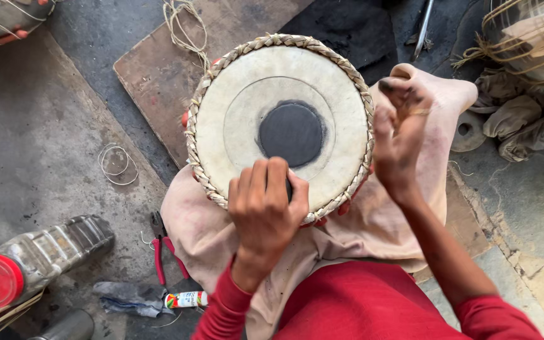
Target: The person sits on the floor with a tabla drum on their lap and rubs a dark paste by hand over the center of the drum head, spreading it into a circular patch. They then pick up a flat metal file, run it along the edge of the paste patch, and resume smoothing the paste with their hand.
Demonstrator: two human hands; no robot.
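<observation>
While the drum (283, 119) fills the centre of the head view, resting on a pale cloth (373, 220) over the person's lap, the left hand (264, 211) sits at its lower rim, fingers curled tight into a fist around a small dark object pressed on the skin beside the black round patch (291, 133). At centre right, the right hand (400, 135) hangs just off the braided rim, its dirty fingertips bunched loosely together, holding nothing that shows. Red-handled pliers (162, 249) lie at lower left beside a plastic bottle with a red cap (29, 267). A wooden board (177, 56) lies under the drum at upper left.
</observation>
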